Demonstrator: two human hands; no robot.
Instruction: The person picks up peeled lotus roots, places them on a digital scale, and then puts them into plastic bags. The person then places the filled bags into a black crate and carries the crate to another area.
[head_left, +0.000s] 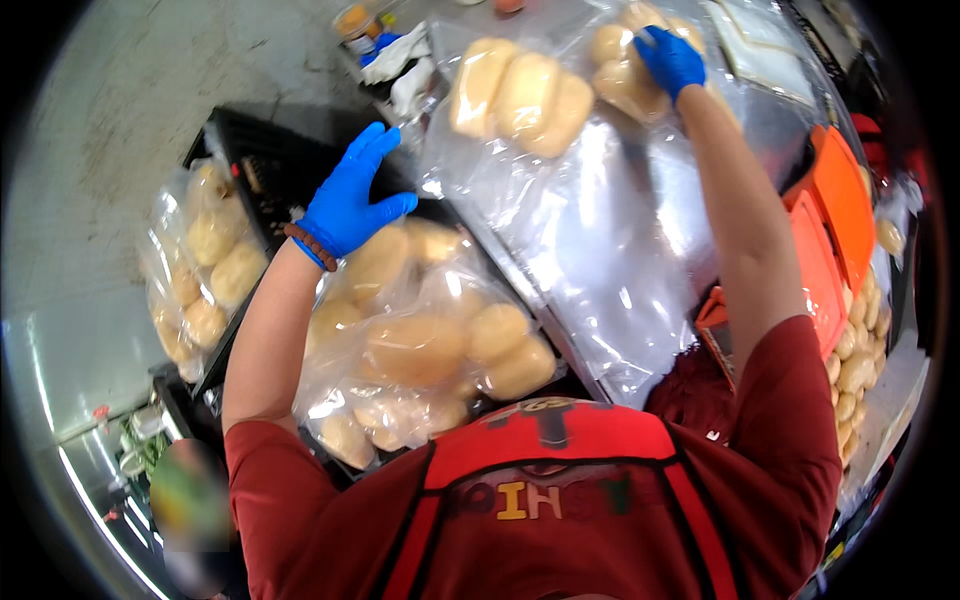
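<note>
My left hand (346, 196), in a blue glove, is spread with nothing in it, above a black crate edge and just left of the metal table. Below it lie clear plastic bags (420, 349) of pale, peeled-looking potatoes. At the far right of the table, my right hand (670, 60), also gloved in blue, has its fingers curled over a clear bag of potatoes (628, 82); the fingertips are partly hidden. Left of that hand, another clear bag (523, 94) lies flat with several pale potatoes at its far end.
A black crate (259, 172) stands at the left beside more bagged potatoes (217, 262). Orange containers (825, 232) flank the table on the right, near loose potatoes (859, 360). A jar (356, 26) and white cloth (397, 64) sit at the far corner. A blurred person (191, 510) is lower left.
</note>
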